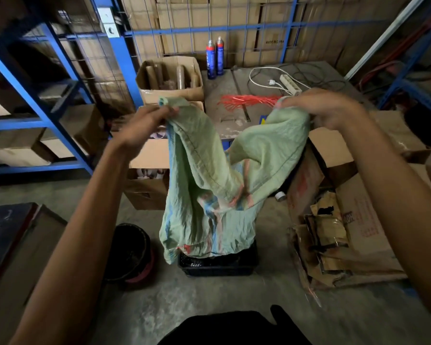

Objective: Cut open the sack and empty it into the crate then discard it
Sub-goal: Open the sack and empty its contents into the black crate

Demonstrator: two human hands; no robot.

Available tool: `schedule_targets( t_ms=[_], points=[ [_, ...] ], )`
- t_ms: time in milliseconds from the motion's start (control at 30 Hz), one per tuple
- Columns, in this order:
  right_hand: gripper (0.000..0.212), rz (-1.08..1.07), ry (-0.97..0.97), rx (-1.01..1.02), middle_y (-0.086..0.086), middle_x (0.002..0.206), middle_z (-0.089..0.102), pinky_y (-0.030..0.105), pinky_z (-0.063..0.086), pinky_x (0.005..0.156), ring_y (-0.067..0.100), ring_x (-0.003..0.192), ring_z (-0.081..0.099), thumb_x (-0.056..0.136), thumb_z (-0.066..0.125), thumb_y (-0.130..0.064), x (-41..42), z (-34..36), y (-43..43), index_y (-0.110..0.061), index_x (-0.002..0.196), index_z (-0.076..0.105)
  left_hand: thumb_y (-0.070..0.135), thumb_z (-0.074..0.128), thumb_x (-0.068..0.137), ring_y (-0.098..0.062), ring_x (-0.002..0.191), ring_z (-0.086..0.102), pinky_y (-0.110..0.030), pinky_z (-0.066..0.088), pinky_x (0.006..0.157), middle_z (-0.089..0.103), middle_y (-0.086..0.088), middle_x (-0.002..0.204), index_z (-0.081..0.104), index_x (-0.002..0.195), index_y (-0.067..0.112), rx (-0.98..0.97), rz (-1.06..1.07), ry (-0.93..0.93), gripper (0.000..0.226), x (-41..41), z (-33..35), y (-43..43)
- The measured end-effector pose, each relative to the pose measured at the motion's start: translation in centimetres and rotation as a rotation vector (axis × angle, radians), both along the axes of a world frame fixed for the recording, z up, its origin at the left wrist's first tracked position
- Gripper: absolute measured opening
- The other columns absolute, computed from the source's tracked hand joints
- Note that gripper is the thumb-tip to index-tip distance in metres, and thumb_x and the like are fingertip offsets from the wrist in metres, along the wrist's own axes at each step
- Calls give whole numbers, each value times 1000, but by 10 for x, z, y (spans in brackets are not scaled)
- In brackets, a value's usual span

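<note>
A limp pale-green woven sack (209,175) with faded red and blue stripes hangs upside down in mid-air. My left hand (144,125) grips its upper left corner and my right hand (326,108) grips its upper right corner. The sack's lower open end droops into a dark blue plastic crate (217,266) on the concrete floor straight below. The crate's contents are mostly hidden by the sack and the shadow inside.
Blue metal shelving (60,100) with cartons stands at the left. Open cardboard boxes (169,80) sit behind the sack. A table (271,78) holds a power strip, red straps and two spray cans (214,58). Flattened cardboard (346,220) lies at the right, a dark round bin (132,255) at the left.
</note>
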State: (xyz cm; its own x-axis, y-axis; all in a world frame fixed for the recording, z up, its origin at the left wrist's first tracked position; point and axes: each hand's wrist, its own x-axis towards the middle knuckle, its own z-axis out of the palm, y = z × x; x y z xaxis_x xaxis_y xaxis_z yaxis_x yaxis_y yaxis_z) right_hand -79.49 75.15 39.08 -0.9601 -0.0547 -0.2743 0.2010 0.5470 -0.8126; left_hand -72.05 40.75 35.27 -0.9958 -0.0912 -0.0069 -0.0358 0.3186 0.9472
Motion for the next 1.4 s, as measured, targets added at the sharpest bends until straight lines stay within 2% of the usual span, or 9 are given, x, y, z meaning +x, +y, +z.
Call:
schedule_targets(
  t_ms=[200,433,667,800,867,967,1100,1267,1400],
  points=[
    [29,190,-140,-260,6,108,76,43,51,105,22,103,70,88,72,-35,5,-13,-55,-15,108,73,2,59,88,0,104,66,-25,52,98,70,2,114,63,122,12,-13,-354,85,36,4,-15,63],
    [77,268,-201,-424,8,118,75,47,54,100,27,110,71,80,63,-73,27,8,-74,-15,131,65,-16,55,93,-6,126,59,-31,50,107,67,11,133,47,145,13,-13,-507,154,61,9,-22,71],
    [63,358,-138,-538,12,106,75,42,58,93,28,103,73,92,48,-70,38,37,-76,-14,107,72,30,78,80,-20,136,35,-37,35,117,38,-10,136,62,119,26,-341,-109,544,43,5,-18,73],
    [64,355,-54,-559,13,101,69,38,57,96,35,106,69,93,50,-66,42,48,-75,-5,96,67,4,61,99,7,133,46,-16,36,113,50,2,139,39,137,13,-231,-216,625,45,7,-9,93],
    [52,359,11,-593,3,89,73,32,59,84,21,89,71,95,51,-58,46,49,-70,-7,99,63,5,57,102,-6,132,52,-25,40,114,52,-7,142,35,143,5,-221,-158,636,47,6,-10,98],
    [70,293,290,-376,5,130,56,37,53,99,17,117,60,84,71,-54,43,23,-53,-20,135,36,9,57,102,-22,134,52,-39,42,117,51,-14,145,32,147,4,-125,-27,597,52,-4,-19,91],
    [59,345,573,-201,1,140,45,45,40,111,19,134,46,81,81,-38,55,-23,-24,-28,124,42,20,59,101,-31,139,50,-54,43,115,50,-16,150,27,153,8,5,89,535,62,-16,-27,73],
    [82,544,311,212,-2,156,21,42,23,119,14,147,16,61,87,-59,66,-72,-5,-38,132,53,14,57,102,-30,139,52,-54,44,115,51,-13,151,31,153,24,137,148,486,58,-24,-27,61],
    [48,496,444,217,5,119,69,50,52,95,21,113,63,72,88,-27,55,-87,-15,-17,114,68,18,59,102,-34,137,53,-57,47,112,52,-17,150,25,155,15,133,147,443,63,-26,-30,54]
  ],
)
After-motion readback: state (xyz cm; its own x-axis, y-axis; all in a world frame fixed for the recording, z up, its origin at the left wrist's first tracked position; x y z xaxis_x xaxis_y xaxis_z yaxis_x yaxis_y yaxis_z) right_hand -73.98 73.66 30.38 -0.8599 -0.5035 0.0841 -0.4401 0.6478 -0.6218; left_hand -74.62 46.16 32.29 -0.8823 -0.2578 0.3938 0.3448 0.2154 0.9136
